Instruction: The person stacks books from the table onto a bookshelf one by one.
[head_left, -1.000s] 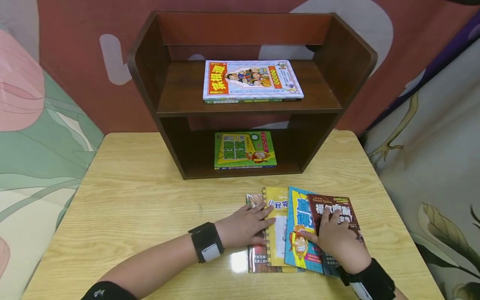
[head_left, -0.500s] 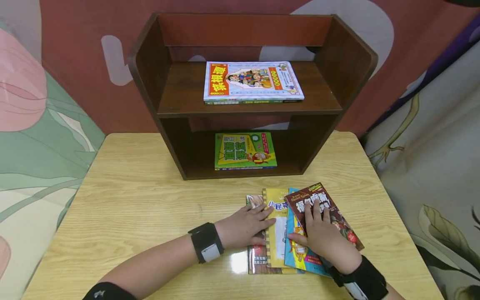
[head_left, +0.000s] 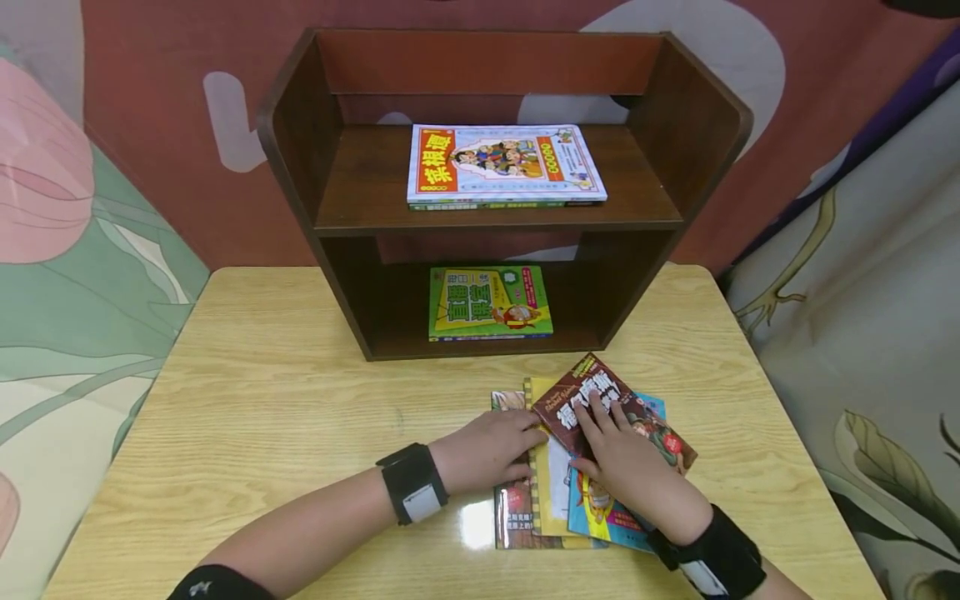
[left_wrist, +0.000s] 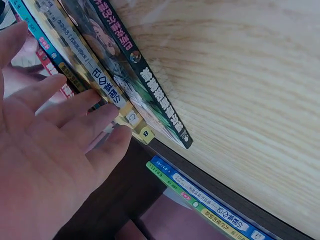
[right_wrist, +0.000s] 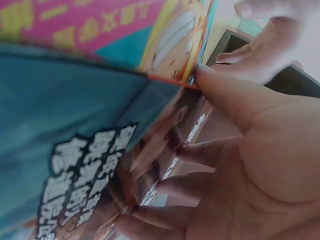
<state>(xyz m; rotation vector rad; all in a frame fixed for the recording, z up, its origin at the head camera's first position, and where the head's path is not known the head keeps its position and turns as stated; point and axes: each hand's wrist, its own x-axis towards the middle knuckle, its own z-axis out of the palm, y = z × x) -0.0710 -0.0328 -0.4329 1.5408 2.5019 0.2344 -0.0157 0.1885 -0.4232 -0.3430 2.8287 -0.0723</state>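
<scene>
A fanned row of books lies near the table's front. The brown book (head_left: 660, 427) lies slanted on top, across the blue book (head_left: 618, 529) and part of the yellow book (head_left: 553, 523). My right hand (head_left: 628, 462) rests on the brown cover with spread fingers. Below the blue book's pink lettering, the right wrist view shows the brown book's lower cover (right_wrist: 65, 115), dark with white characters. My left hand (head_left: 487, 450) lies over the leftmost book (head_left: 513, 525), its fingertips by the brown book's left corner. In the left wrist view its fingers are loosely bent beside the spines.
Behind the books stands a dark wooden two-tier shelf (head_left: 491, 223). A white-and-red book (head_left: 498, 162) tops a stack on the upper tier, and a green book (head_left: 487, 300) tops one on the lower. The light wooden table (head_left: 300, 400) is edged by patterned cloth.
The brown book has turned anticlockwise and slid left over the blue and yellow books, with my right hand moving along on it. My left fingers have bent slightly.
</scene>
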